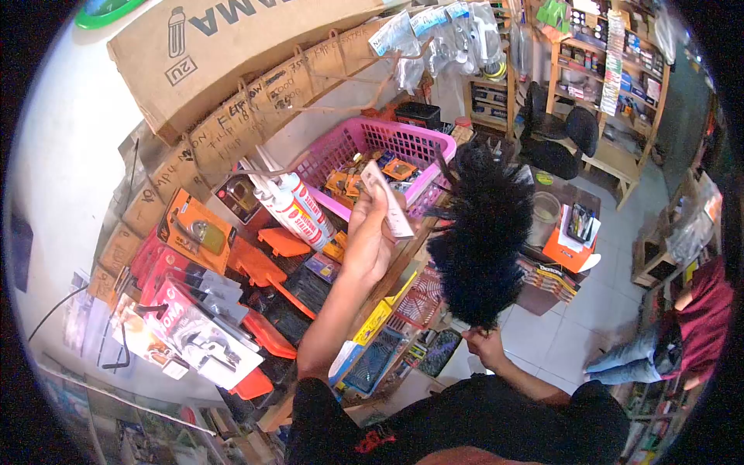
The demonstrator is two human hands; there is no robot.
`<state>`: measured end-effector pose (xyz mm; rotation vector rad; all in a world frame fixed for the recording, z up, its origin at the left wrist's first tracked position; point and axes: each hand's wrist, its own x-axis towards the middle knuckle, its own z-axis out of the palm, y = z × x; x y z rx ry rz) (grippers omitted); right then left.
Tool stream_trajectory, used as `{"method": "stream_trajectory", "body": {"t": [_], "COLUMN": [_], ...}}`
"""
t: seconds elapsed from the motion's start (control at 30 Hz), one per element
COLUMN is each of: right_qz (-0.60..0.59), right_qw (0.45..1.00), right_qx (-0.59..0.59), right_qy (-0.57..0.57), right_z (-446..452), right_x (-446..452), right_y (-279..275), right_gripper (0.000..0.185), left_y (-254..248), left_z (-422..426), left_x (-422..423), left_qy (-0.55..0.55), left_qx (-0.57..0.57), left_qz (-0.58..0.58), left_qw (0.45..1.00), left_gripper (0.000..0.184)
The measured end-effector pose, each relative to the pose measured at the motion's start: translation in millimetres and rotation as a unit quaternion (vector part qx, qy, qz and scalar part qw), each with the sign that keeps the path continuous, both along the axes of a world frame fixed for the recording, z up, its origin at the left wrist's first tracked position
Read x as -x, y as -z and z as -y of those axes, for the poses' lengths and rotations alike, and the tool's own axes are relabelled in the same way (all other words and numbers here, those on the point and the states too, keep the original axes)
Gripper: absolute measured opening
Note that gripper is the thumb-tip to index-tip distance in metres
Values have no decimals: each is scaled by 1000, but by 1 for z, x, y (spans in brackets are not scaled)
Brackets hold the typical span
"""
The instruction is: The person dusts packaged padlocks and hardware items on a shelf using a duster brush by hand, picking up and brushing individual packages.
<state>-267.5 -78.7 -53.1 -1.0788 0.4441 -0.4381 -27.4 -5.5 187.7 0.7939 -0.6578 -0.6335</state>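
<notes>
My left hand [372, 236] is closed on a flat, pale packaged item [386, 200], raised in front of a pink basket [341, 143] that holds small orange and yellow packets [399, 168]. Lower right, my right hand [485, 346] is wrapped round the lower end of a bushy black duster [480, 232], whose dark bristles stand up between the basket and the desk. White sealant tubes [298, 213] lean just left of my left hand.
A cardboard box [248, 46] sits along the upper left wall. Hanging packs [205, 329] and orange trays [260, 271] fill the left side. At right are a desk [542, 267], a black chair [554, 147], shelves [608, 70] and a person in a red top [701, 314].
</notes>
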Motion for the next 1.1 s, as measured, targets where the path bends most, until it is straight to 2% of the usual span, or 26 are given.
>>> {"method": "stream_trajectory", "body": {"t": [0.07,0.17,0.2,0.3,0.37,0.43,0.47,0.57,0.6,0.7,0.73,0.93,1.03,1.07,1.1], "right_qz": [-13,-14,-16,-56,-99,-146,-142,-133,-127,-151,-158,-148,-139,-164,-156], "right_qw": [999,996,993,986,974,953,956,973,977,951,953,964,946,933,946], "right_qx": [30,86,111,154,194,252,243,181,168,240,229,183,231,260,237], "right_qy": [-14,-33,-30,-42,-61,-86,-81,-45,-33,-121,-116,-122,-179,-186,-155], "right_z": [5,9,9,6,6,9,10,8,6,0,0,6,-6,-7,-7], "right_x": [4,13,12,9,10,8,6,4,2,8,8,4,9,10,10], "right_y": [0,15,12,-1,2,26,38,20,19,9,11,29,-4,-5,-1], "right_gripper": [7,15,17,22,21,23,30,29,31,34,35,39,38,37,37], "left_y": [-5,-7,-17,-17,-10,-5,-6,-16,-23,-11,-13,-15,-6,-10,-15], "left_z": [4,1,3,0,3,3,2,2,4,-1,-1,8,-4,-3,-4], "left_x": [5,7,18,11,5,6,5,9,14,2,3,3,-15,-8,-1], "left_qy": [-26,-42,-96,-35,-7,49,45,-11,-39,-7,-33,-134,101,25,37], "left_qx": [2,-63,-53,-61,-69,22,11,3,-2,44,41,35,12,10,18], "left_qz": [-1,-8,-18,-118,-139,-97,-88,-163,-152,-132,-160,-128,-120,-115,-125], "left_qw": [1000,997,994,991,988,994,995,987,988,990,986,982,988,993,991], "left_gripper": [27,25,26,30,38,41,45,48,51,51,53,70,81,86,82]}}
